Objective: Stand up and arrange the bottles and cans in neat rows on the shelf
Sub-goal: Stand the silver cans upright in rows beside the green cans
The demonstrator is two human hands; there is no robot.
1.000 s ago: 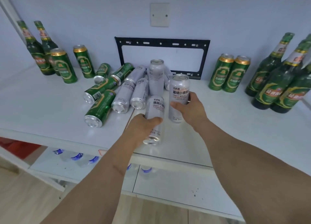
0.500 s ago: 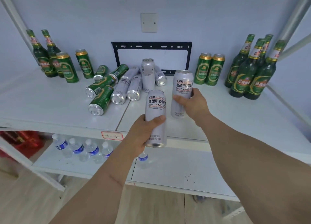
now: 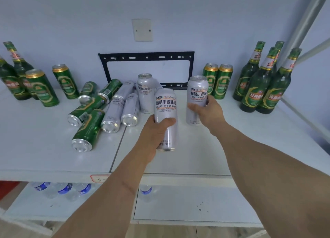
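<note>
Both silver cans have been carried farther in over the shelf (image 3: 205, 152) since a moment ago. Her left hand (image 3: 157, 130) grips one silver can (image 3: 166, 112) upright, lifted above the shelf. Her right hand (image 3: 207, 110) clasps the second silver can (image 3: 196, 98), upright, near the two standing green cans (image 3: 217, 80). Fallen cans (image 3: 100, 116) lie heaped to the left.
</note>
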